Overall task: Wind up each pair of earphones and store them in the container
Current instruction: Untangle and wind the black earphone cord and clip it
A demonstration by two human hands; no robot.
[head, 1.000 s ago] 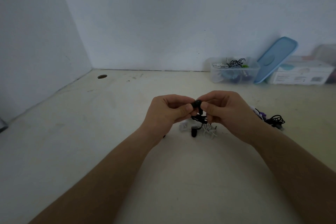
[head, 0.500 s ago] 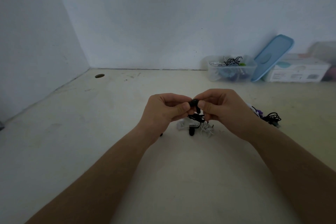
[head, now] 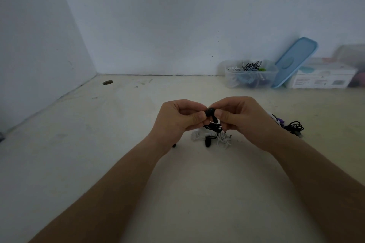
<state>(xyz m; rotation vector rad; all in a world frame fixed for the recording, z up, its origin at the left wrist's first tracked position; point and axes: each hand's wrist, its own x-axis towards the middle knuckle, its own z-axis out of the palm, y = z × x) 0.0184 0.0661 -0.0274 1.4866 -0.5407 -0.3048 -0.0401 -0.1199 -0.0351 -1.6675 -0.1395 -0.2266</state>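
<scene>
Earphones [head: 209, 113] pinched over table [head: 118, 134], well apart from walls [head: 177, 25].

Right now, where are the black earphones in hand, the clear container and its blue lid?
black earphones [head: 209, 113]: head view, on the round earbud at the top.
clear container [head: 227, 77]: head view, on its left wall.
blue lid [head: 294, 60]: head view, on the middle of its face.
</scene>
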